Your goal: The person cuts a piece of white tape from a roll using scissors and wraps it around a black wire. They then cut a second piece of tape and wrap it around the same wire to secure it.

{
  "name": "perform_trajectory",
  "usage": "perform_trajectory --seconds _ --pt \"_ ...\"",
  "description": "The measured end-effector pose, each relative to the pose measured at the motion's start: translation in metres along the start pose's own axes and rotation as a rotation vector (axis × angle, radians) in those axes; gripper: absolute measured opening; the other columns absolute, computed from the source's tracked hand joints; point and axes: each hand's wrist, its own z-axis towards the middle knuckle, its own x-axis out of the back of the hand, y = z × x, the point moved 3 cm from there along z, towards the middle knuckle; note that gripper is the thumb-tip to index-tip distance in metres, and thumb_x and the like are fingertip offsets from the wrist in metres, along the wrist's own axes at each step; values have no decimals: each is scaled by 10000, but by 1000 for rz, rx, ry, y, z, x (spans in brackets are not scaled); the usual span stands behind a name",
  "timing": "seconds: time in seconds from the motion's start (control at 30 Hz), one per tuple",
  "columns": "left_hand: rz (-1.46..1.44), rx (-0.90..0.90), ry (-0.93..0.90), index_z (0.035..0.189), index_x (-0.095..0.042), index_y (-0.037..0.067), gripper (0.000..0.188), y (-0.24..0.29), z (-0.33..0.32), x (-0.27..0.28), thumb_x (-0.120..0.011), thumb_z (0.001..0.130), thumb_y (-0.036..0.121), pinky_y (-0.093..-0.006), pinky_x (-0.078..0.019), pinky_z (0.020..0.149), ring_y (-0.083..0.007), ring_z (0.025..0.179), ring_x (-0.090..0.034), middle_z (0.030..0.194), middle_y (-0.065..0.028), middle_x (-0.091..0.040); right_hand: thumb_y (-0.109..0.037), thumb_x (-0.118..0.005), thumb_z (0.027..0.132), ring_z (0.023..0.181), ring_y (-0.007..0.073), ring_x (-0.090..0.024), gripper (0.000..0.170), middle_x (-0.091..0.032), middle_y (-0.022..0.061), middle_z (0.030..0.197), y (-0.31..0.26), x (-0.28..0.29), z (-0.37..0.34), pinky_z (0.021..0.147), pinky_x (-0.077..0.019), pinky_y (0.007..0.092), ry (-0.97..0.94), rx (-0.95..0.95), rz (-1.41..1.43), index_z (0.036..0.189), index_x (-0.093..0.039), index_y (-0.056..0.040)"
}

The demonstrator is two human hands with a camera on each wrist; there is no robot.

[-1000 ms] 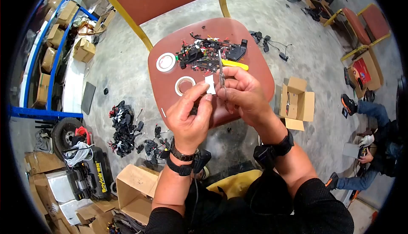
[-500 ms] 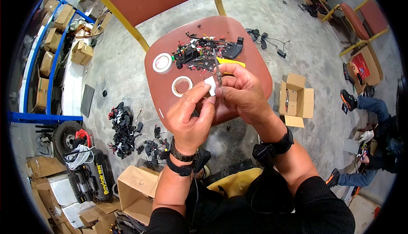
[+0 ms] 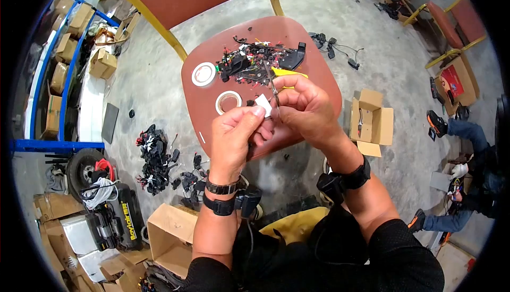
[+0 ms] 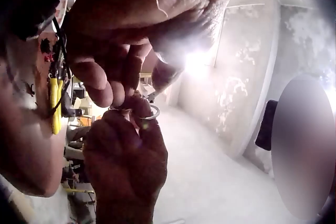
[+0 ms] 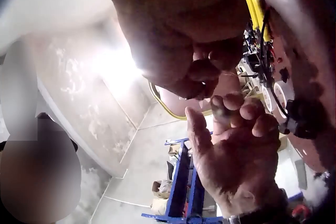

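Observation:
My left hand (image 3: 232,132) pinches a small white piece (image 3: 264,105), flat like tape or paper, with the thumb on its near end. Beside it, my right hand (image 3: 308,112) grips a slim metal tool (image 3: 273,86) whose long tip points away over the seat. A metal ring (image 4: 154,111) shows at the right hand's fingers in the left wrist view. Both hands are close together above the front of a red-brown chair seat (image 3: 319,66). Two white tape rolls, one farther (image 3: 195,74) and one nearer (image 3: 220,104), lie left of the hands.
A heap of black connectors and wire bits (image 3: 249,61) covers the seat's back, with a yellow-handled tool (image 3: 289,73) at its edge. On the floor are a cardboard box (image 3: 383,127) right, black parts (image 3: 154,156) left and another carton (image 3: 170,223). Someone sits far right.
The left hand has turned, its thumb now lying over the white piece and its other fingers curling below. The right hand keeps its hold on the metal tool, nearly still.

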Motion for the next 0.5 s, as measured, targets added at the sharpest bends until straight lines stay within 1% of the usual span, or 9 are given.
perform_trajectory --seconds 0.07,0.17,0.37,0.5 --pt "-22 -25 -28 913 -673 -19 163 -3 0 -2 -598 944 122 -195 -463 549 -100 636 -617 773 -69 -675 96 -592 847 758 88 -617 410 -654 52 869 -2 -1 -1 656 -497 234 -4 21 -67 1228 -473 4" --pt "-25 -66 -3 905 -671 -19 142 -4 1 1 -603 935 102 -189 -455 546 -94 631 -613 765 -69 -674 100 -588 847 753 90 -618 409 -660 63 877 -3 1 -1 654 -504 238 -52 26 -43 1229 -473 10" --pt "47 -47 -20 904 -668 -26 79 -1 0 -1 -627 903 42 -186 -448 547 -84 628 -607 756 -64 -671 94 -594 846 760 91 -627 409 -668 69 888 -2 0 -1 648 -512 235 -57 42 -101 1230 -476 18" --pt "62 -42 -12 903 -667 -25 68 -2 0 -1 -632 898 33 -186 -446 548 -81 623 -603 756 -60 -671 88 -603 844 763 89 -629 398 -668 66 889 -2 1 -1 648 -514 236 -33 53 -148 1218 -486 22"
